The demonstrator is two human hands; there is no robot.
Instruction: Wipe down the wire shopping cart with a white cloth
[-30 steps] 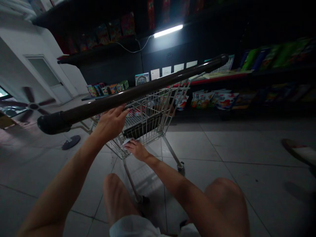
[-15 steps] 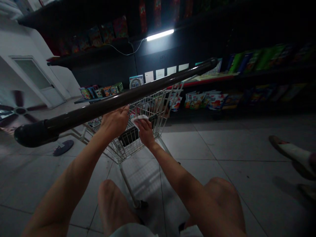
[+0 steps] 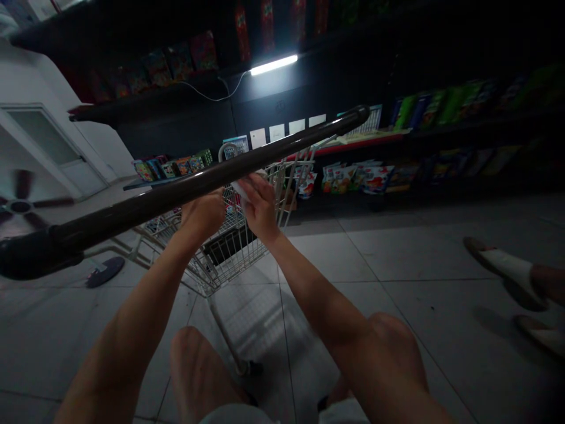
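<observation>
Two hands rise to the centre of the head view, just apart: the left hand (image 3: 203,215) and the right hand (image 3: 260,206). A dark cart handle (image 3: 132,207) runs diagonally across the frame, from lower left to upper right, passing in front of the left hand's fingers. Those fingers are hidden, so whether they are spread or closed cannot be told. The right hand is curled, its fingers and thumb pinching a small white slip (image 3: 237,189) at centre, above the cart. Most of the slip is buried in the grip, so paper, card or tissue cannot be told apart. A slip this thin would likely sit best in a firm fingertip pinch, kept clear of the wire. Below the hands lies the wire basket (image 3: 229,259), its contents dark and hard to make out. Packets (image 3: 348,178) line a low shelf at centre right, under a tube light (image 3: 273,65) at upper centre. At the right edge, another person's slippers (image 3: 503,274) appear, with the legs cut off by the frame.
</observation>
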